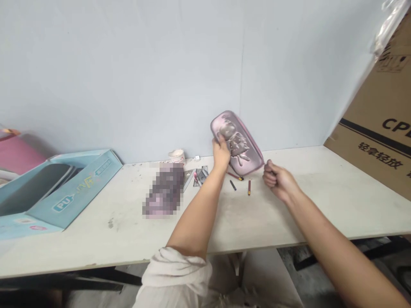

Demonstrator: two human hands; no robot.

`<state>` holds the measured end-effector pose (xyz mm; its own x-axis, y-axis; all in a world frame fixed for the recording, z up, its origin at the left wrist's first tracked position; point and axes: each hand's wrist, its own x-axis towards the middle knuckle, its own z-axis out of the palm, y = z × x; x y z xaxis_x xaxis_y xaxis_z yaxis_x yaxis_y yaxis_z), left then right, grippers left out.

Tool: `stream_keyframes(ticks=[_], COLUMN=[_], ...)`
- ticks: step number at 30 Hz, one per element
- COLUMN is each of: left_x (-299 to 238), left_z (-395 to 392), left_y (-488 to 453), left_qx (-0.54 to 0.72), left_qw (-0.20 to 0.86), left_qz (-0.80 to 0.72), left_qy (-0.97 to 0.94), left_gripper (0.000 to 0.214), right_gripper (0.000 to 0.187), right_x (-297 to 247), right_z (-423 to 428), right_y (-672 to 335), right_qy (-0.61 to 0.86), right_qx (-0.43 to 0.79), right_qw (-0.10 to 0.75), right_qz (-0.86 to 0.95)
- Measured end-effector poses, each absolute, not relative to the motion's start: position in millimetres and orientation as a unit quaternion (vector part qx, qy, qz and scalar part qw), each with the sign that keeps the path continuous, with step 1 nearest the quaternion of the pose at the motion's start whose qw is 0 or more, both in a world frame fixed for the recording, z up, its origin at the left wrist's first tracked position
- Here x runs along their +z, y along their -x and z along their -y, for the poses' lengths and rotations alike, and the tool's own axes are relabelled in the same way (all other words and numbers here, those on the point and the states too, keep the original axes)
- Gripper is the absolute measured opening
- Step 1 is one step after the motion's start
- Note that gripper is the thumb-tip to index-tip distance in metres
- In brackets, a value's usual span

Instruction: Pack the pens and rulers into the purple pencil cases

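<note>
Above the white table, a pink embossed pencil case is clasped by the left hand, tilted so its face shows. The right hand is curled closed, apparently empty.

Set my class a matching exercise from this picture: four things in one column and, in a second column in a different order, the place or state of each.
Things:
1. Pink embossed case
2. Right hand
3. Light blue box
4. Brown cardboard carton

Places or states:
A. Beyond the table's right end
B. Gripped in the left hand
C. Curled into a fist
D. On the table's left end

Pairs: 1-B, 2-C, 3-D, 4-A
</note>
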<state>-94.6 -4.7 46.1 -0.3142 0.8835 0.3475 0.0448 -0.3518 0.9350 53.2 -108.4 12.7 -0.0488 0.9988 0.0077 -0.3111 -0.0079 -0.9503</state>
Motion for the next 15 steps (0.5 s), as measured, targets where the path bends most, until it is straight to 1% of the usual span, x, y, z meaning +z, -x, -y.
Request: stream_keyframes(ticks=[2, 4, 6, 7, 8, 9, 10, 11, 12, 13, 14, 15], left_x=[55, 63, 71, 73, 75, 76, 75, 74, 71, 68, 63, 58], left_z=[12, 24, 41, 51, 60, 70, 78, 85, 91, 95, 98, 99], left_y=[86, 75, 63, 56, 48, 40, 31, 22, 13, 4, -5, -12], left_qx=[0.621, 0.55, 0.442, 0.388, 0.345, 0.307, 0.277, 0.256, 0.244, 0.246, 0.255, 0.269], left_qw=[0.259, 0.248, 0.244, 0.232, 0.215, 0.198, 0.185, 0.178, 0.171, 0.164, 0.167, 0.183], left_qz=[-0.427, -0.38, -0.344, -0.33, -0.32, -0.309, -0.296, -0.291, -0.297, -0.319, -0.343, -0.372], left_qy=[-0.604, -0.701, -0.792, -0.829, -0.856, -0.878, -0.895, -0.905, -0.907, -0.9, -0.888, -0.87], left_gripper=[0.039, 0.042, 0.05, 0.053, 0.055, 0.057, 0.059, 0.06, 0.06, 0.058, 0.059, 0.06], right_gripper=[0.037, 0.037, 0.04, 0.042, 0.043, 0.042, 0.038, 0.031, 0.025, 0.022, 0.023, 0.029], right_x=[28, 50, 79, 94, 107, 119, 128, 133, 136, 135, 130, 123], right_z=[107, 104, 104, 105, 108, 112, 117, 122, 128, 134, 138, 140], right_y=[-81, -112, -141, -152, -161, -166, -168, -168, -166, -164, -162, -161], right_qy=[0.426, 0.463, 0.522, 0.557, 0.605, 0.651, 0.687, 0.701, 0.687, 0.668, 0.658, 0.662], right_qx=[0.563, 0.52, 0.413, 0.357, 0.268, 0.165, 0.061, -0.047, -0.135, -0.197, -0.234, -0.253], right_qw=[0.551, 0.533, 0.541, 0.513, 0.483, 0.413, 0.303, 0.196, 0.115, 0.068, 0.06, 0.097], right_qz=[0.445, 0.481, 0.515, 0.547, 0.573, 0.615, 0.658, 0.685, 0.705, 0.714, 0.713, 0.699])
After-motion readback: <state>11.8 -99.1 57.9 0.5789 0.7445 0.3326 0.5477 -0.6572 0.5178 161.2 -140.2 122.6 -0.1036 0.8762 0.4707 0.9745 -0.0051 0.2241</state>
